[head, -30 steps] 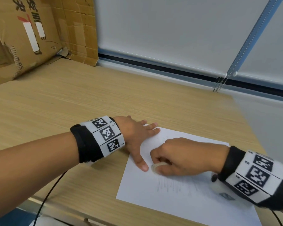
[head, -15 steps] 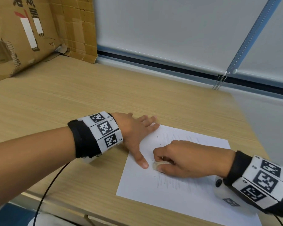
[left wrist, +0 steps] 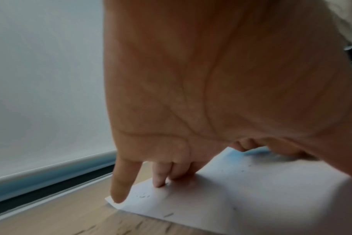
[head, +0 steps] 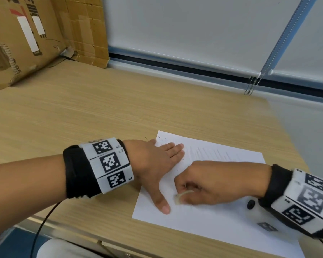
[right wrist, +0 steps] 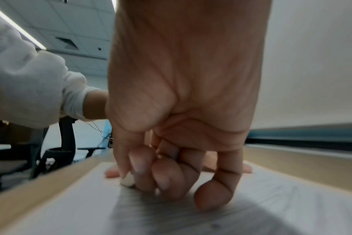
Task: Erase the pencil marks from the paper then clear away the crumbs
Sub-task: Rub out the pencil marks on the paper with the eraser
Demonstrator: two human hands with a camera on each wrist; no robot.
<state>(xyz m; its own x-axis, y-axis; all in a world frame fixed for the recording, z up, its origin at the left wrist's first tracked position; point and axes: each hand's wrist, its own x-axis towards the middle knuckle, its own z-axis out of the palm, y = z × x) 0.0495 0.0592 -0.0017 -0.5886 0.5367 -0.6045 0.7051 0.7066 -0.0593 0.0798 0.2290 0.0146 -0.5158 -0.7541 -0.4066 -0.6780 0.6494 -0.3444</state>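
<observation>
Pale wood bench under a window blind — that is the setting, and both hands work near its near right corner. Right hand is curled, thumb and fingers pinching a small white eraser down against the paper; the right wrist view shows the eraser's tip touching the sheet beside the fingertips. Left hand lies flat and spread, fingers straight on the far left corner, thumb reaching toward the eraser and just beside it, pinning the sheet.

Faint pencil marks — a band of short upright strokes — run left to right across the far half, beyond and to the right of the eraser, so the right hand is the nearer one and would likely sweep away from the body. Grey shading also shows under the right hand in its wrist view. Dark crumbs lie scattered by the left fingers, a few on the wood. Erasing looks unfinished.

Cardboard box stands at the far left; a bead chain hangs from the blind.
</observation>
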